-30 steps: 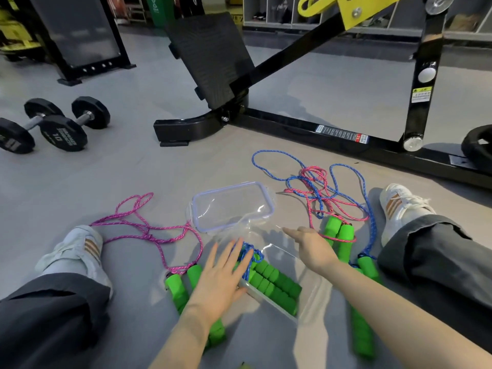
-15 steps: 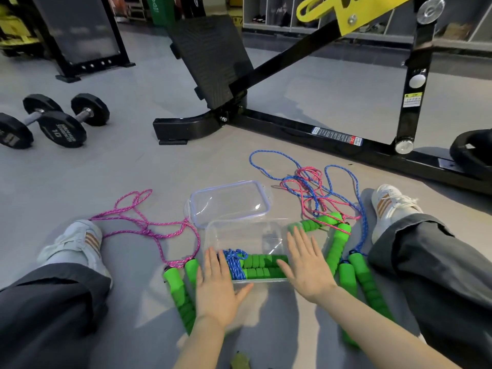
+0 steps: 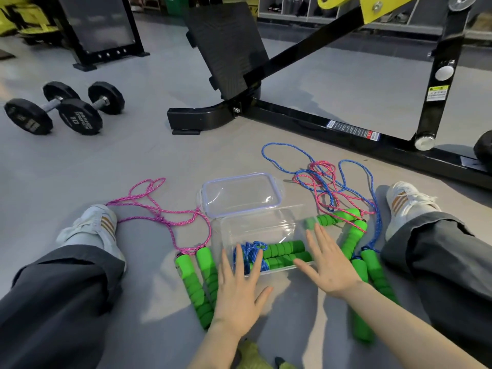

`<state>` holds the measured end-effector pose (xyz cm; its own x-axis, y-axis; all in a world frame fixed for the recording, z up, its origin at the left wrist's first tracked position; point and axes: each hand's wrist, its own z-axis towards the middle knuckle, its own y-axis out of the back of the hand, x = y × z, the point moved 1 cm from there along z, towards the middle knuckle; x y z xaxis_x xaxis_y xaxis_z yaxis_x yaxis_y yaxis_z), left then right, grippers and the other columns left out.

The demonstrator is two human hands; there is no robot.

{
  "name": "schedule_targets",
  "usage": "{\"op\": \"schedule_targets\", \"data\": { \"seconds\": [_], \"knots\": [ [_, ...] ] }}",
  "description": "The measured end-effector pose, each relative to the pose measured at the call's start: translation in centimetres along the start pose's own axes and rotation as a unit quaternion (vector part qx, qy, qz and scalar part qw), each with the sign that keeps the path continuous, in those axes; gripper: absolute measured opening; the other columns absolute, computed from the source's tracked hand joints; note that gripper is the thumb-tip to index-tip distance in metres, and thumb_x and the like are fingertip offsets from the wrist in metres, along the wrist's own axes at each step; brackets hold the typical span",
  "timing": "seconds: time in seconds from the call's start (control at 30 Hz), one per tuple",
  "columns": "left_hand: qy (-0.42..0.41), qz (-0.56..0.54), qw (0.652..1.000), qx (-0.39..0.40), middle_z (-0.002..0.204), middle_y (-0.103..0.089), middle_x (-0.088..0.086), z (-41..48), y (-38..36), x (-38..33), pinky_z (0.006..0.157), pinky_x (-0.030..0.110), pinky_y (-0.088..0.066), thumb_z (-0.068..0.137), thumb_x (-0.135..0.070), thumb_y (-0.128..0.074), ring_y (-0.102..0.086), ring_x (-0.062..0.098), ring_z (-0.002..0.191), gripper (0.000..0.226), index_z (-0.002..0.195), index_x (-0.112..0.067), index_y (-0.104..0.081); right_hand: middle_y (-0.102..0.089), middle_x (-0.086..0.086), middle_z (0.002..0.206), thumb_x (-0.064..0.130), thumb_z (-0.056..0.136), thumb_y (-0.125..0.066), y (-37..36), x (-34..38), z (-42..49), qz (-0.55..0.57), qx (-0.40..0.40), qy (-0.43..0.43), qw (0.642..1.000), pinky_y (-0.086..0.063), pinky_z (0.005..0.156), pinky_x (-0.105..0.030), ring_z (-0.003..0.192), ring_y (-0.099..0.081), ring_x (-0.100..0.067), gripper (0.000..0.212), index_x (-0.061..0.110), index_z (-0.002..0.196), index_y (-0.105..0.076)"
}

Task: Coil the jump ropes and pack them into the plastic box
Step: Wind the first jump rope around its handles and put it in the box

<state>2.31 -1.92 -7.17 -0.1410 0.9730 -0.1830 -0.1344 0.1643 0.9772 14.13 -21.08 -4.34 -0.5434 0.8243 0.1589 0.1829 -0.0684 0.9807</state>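
Note:
A clear plastic box [image 3: 255, 225] sits on the floor between my legs, holding a coiled blue jump rope [image 3: 250, 254] with green foam handles. My left hand [image 3: 239, 296] is spread flat at the box's near left corner, fingers straight. My right hand [image 3: 330, 265] is spread flat at its near right side. The clear lid [image 3: 239, 194] lies just behind the box. A pink rope [image 3: 159, 217] with green handles [image 3: 198, 283] lies loose to the left. Tangled pink and blue ropes [image 3: 327, 182] with green handles [image 3: 354, 235] lie to the right.
My legs and white shoes [image 3: 90, 227] flank the ropes. A black bench frame [image 3: 319, 121] runs across the floor behind. Two black dumbbells [image 3: 66, 110] rest at far left. A yellow-green object [image 3: 255, 358] sits at the bottom edge.
The box went from tilted to flat on the floor. Both hands spread open beside it, then drew slightly back toward me.

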Motion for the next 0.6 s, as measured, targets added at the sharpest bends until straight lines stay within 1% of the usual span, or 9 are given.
{"op": "schedule_targets", "data": {
  "seconds": [0.1, 0.23, 0.27, 0.33, 0.4, 0.47, 0.53, 0.57, 0.6],
  "knots": [
    [-0.034, 0.023, 0.999, 0.021, 0.145, -0.042, 0.022, -0.3, 0.0, 0.5, 0.101, 0.056, -0.04, 0.096, -0.062, -0.008, -0.028, 0.048, 0.13, 0.068, 0.151, -0.025, -0.021, 0.029, -0.004, 0.141, 0.086, 0.049, 0.029, 0.8, -0.8, 0.2, -0.019, 0.023, -0.003, 1.0, 0.015, 0.11, -0.024, 0.135, 0.026, -0.013, 0.124, 0.015, 0.149, 0.007],
    [-0.057, 0.045, 0.997, 0.036, 0.145, -0.04, 0.024, -1.2, 0.6, 1.7, 0.105, 0.051, -0.021, 0.098, -0.058, -0.009, -0.032, 0.043, 0.133, 0.066, 0.154, -0.024, -0.007, 0.027, -0.002, 0.142, 0.084, 0.046, 0.034, 1.1, -1.4, 0.2, -0.059, 0.038, -0.02, 0.997, 0.014, 0.112, -0.028, 0.137, 0.024, -0.015, 0.12, 0.015, 0.143, 0.017],
    [-0.039, 0.039, 0.998, 0.035, 0.144, -0.042, 0.023, -1.5, 0.7, 2.1, 0.107, 0.051, -0.018, 0.099, -0.056, -0.01, -0.033, 0.041, 0.133, 0.065, 0.154, -0.022, -0.004, 0.021, -0.006, 0.147, 0.083, 0.054, 0.031, 1.2, -1.1, 0.3, -0.074, 0.014, -0.013, 0.997, 0.015, 0.112, -0.029, 0.137, 0.023, -0.016, 0.115, 0.014, 0.145, 0.012],
    [0.015, 0.02, 1.0, 0.018, 0.141, -0.046, 0.023, -2.1, 0.6, 3.1, 0.107, 0.055, -0.014, 0.099, -0.05, -0.014, -0.033, 0.038, 0.13, 0.064, 0.154, -0.018, -0.004, -0.012, -0.017, 0.154, 0.075, 0.082, 0.007, 1.1, 0.2, 0.2, -0.105, -0.029, 0.016, 0.994, 0.006, 0.114, -0.034, 0.143, 0.004, -0.022, 0.094, 0.013, 0.148, -0.015],
    [0.08, 0.017, 0.996, 0.026, 0.136, -0.049, 0.025, -2.7, -0.2, 3.9, 0.105, 0.059, -0.014, 0.097, -0.048, -0.021, -0.037, 0.04, 0.126, 0.065, 0.15, -0.011, -0.028, -0.031, -0.018, 0.149, 0.063, 0.094, -0.011, 0.8, 2.5, -0.1, -0.086, -0.039, 0.049, 0.994, -0.006, 0.112, -0.038, 0.141, -0.019, -0.027, 0.073, 0.015, 0.146, -0.03],
    [0.115, 0.008, 0.992, 0.054, 0.131, -0.053, 0.029, -2.9, -0.6, 4.0, 0.102, 0.063, -0.019, 0.082, -0.048, -0.035, -0.043, 0.044, 0.119, 0.066, 0.128, -0.009, -0.06, -0.032, -0.014, 0.147, 0.056, 0.097, -0.014, -0.5, 5.6, -0.3, -0.072, -0.048, 0.114, 0.99, -0.011, 0.11, -0.04, 0.137, -0.028, -0.029, 0.064, 0.017, 0.145, -0.032],
    [0.149, 0.011, 0.984, 0.099, 0.135, -0.047, 0.032, -2.9, -0.6, 3.9, 0.094, 0.068, -0.034, 0.075, -0.049, -0.05, -0.047, 0.05, 0.12, 0.064, 0.126, -0.012, -0.063, -0.035, -0.012, 0.146, 0.05, 0.098, -0.014, -1.8, 8.0, -0.4, -0.082, -0.053, 0.152, 0.983, -0.011, 0.111, -0.041, 0.135, -0.031, -0.029, 0.06, 0.017, 0.143, -0.035],
    [0.165, 0.012, 0.979, 0.122, 0.135, -0.046, 0.033, -2.8, -0.6, 3.6, 0.087, 0.068, -0.041, 0.067, -0.048, -0.068, -0.049, 0.052, 0.118, 0.069, 0.126, -0.012, -0.063, -0.038, -0.012, 0.145, 0.047, 0.099, -0.013, -2.2, 8.3, -0.4, -0.086, -0.052, 0.145, 0.984, -0.01, 0.112, -0.041, 0.135, -0.035, -0.029, 0.058, 0.018, 0.143, -0.036],
    [0.173, 0.005, 0.976, 0.132, 0.129, -0.052, 0.033, -3.1, -0.8, 3.9, 0.077, 0.065, -0.048, 0.047, -0.045, -0.085, -0.054, 0.053, 0.111, 0.082, 0.119, -0.01, -0.068, -0.041, -0.013, 0.144, 0.045, 0.099, -0.013, -2.6, 8.7, -0.4, -0.085, -0.051, 0.131, 0.986, -0.01, 0.112, -0.04, 0.133, -0.04, -0.03, 0.056, 0.019, 0.144, -0.035]
  ]
}}
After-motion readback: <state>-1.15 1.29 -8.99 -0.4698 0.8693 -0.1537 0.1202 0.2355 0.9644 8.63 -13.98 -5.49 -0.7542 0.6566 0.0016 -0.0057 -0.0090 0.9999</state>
